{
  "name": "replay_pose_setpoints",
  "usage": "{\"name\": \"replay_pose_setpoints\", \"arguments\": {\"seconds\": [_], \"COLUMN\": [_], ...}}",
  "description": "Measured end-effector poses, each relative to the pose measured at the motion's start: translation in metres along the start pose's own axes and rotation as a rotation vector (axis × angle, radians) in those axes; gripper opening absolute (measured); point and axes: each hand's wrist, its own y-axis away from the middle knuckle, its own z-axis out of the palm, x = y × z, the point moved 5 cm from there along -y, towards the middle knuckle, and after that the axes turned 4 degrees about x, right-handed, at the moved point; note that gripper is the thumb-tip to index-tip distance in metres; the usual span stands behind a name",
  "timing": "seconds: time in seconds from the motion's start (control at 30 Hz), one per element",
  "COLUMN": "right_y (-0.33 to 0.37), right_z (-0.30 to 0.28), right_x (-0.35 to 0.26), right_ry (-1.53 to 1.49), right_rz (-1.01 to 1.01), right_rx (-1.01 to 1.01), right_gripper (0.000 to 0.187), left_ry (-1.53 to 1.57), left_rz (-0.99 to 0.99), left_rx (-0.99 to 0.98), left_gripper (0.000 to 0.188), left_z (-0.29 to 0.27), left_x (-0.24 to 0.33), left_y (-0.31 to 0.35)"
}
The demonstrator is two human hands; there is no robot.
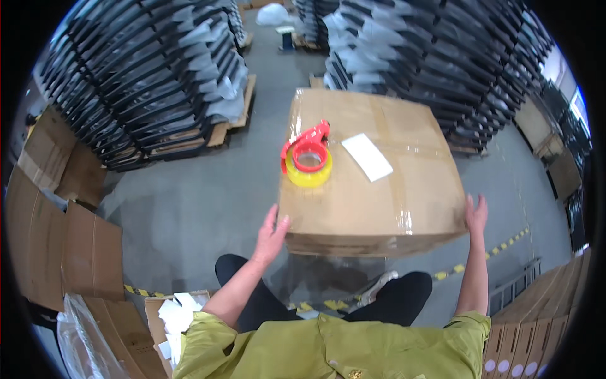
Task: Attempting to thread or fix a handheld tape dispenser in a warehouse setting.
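- The left hand (273,240) and right hand (477,216) are held open-fingered at opposite sides of the carton (429,180); firm pressure cannot be confirmed.
- The carton is seen right of frame centre; it is best kept level, pressed evenly.
- By tilting, the tape dispenser (308,169) and white card (367,157) on top could be shed.

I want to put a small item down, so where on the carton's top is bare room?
On the carton, the strip between the white card and the near edge is bare, as is the far right corner. The tape dispenser crowds its left; left hand and right hand flank the carton.
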Motion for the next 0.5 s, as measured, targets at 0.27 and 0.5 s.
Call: {"name": "replay_pose_setpoints", "arguments": {"seconds": [0.27,0.5], "right_y": [0.035,0.048], "right_z": [0.030,0.038], "right_x": [-0.007,-0.074], "right_ry": [-0.500,-0.636], "right_rz": [0.415,0.226], "right_rx": [-0.435,-0.433], "right_gripper": [0.062,0.054], "left_ry": [0.237,0.199], "left_rz": [-0.146,-0.132], "left_rx": [0.244,0.506], "left_gripper": [0.058,0.050], "left_z": [-0.009,-0.067], "left_x": [0.022,0.014], "left_y": [0.010,0.035]}}
